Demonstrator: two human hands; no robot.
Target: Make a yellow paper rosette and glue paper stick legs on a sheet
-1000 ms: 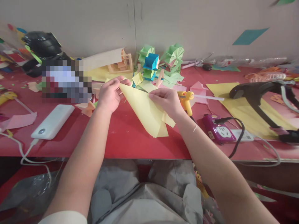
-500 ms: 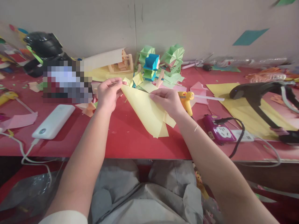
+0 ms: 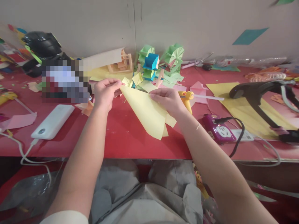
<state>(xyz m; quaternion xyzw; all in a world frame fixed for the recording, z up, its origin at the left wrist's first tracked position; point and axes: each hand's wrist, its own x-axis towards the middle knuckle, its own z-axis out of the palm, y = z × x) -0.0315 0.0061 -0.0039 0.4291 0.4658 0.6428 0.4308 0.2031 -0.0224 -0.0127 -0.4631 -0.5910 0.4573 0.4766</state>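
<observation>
Both hands grip yellow paper [image 3: 147, 110]: left hand [image 3: 105, 93] pinches top corner, right hand [image 3: 169, 101] clamps right edge; glue gun [image 3: 186, 100] just beyond right knuckles.

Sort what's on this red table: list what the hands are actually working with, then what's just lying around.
In hand:
- yellow paper sheet, rolled to a cone
- left hand, pinching its tip
- right hand, gripping its upper edge

Lying about:
- yellow glue gun
- purple power strip
- white power bank
- folded paper models
- pink paper
- black stand

Folded yellow paper [image 3: 146, 110], tilted, mid-table
</observation>
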